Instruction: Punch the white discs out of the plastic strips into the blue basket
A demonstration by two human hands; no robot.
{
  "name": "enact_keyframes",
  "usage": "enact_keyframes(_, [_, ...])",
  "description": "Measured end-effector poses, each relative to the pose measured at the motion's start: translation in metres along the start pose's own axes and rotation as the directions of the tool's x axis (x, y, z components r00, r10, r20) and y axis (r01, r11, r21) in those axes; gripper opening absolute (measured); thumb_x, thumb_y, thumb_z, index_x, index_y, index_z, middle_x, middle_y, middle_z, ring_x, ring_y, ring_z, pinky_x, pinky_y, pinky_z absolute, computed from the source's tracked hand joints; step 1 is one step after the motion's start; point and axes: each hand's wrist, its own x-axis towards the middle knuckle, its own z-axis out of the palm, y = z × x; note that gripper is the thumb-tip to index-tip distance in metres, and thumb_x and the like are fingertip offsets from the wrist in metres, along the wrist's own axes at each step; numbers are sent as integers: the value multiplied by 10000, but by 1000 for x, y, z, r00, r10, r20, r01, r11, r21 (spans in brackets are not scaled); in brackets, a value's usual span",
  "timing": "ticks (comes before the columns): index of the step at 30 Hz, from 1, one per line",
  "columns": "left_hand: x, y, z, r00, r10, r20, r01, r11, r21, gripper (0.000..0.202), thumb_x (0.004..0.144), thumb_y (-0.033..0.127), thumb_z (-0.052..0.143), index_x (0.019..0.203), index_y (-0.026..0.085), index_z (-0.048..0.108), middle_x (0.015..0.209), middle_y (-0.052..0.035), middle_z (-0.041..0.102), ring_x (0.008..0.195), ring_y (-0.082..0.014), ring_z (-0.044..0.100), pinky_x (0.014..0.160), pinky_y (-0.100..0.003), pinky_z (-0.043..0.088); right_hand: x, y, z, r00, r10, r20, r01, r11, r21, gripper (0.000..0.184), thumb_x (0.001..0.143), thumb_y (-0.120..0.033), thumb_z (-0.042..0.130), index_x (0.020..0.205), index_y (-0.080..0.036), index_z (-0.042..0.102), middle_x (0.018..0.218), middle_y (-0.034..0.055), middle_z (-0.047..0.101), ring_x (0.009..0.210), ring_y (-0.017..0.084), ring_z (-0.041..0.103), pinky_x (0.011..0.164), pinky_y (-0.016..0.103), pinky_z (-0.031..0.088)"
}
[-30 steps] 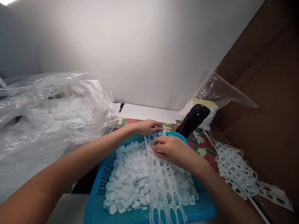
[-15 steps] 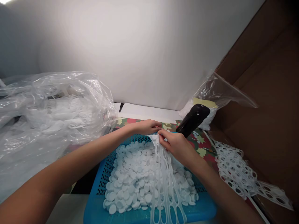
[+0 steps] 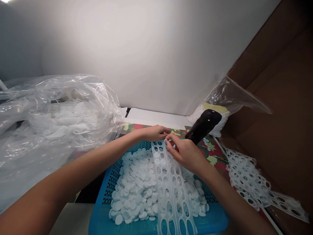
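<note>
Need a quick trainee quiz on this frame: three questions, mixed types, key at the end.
1. Multiple choice. Where does the pile of perforated plastic lie?
A) Inside the blue basket
B) Left of the basket
C) Right of the basket
2. True or false: white discs show in the basket on both sides of the perforated strip.
3. Fill in, far or near: as the wearer sees it, the left hand and the right hand are both at the ___ end of that strip.

Key: 1: C. 2: True. 3: far.
</note>
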Motion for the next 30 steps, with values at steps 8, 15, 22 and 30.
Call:
enact_keyframes(8, [-1, 2, -1, 1000, -21, 7, 21, 999, -40, 231, 802, 351, 379, 680, 174, 464, 653, 4, 511, 570, -89, 414, 537, -234, 321, -4, -4, 1, 995, -88, 51, 92, 990, -105, 178, 788, -218, 436, 947, -227, 514, 622, -42, 556, 508, 94, 476, 533, 218, 303])
enact_keyframes(15, [-2, 3, -2, 1000, -8, 11, 8, 999, -36, 264, 815, 386, 363, 693, 175, 463, 653, 3, 509, 567, -88, 414, 531, -232, 317, -5, -5, -2, 973, -204, 107, 213, 974, -82, 274, 793, -310, 457, 1050, -230, 507, 752, -7, 576, 566, 103, 468, 543, 230, 309])
enact_keyframes(22, [-1, 1, -1, 1000, -26, 13, 26, 999, -22, 212, 798, 332, 378, 681, 174, 458, 652, -3, 522, 576, -95, 425, 525, -236, 312, -6, -4, -2, 931, -353, 89, 364, 904, -225, 251, 869, -347, 374, 1017, -283, 567, 975, 37, 513, 658, 102, 472, 583, 244, 345])
enact_keyframes(30, [0, 2, 0, 1000, -21, -4, 21, 1000, -11, 282, 817, 398, 360, 696, 173, 478, 623, 7, 476, 535, -85, 381, 489, -230, 293, 3, -10, 8, 866, -479, 145, 501, 830, -247, 219, 860, -261, 403, 856, -188, 611, 833, 36, 569, 747, 146, 476, 673, 287, 361])
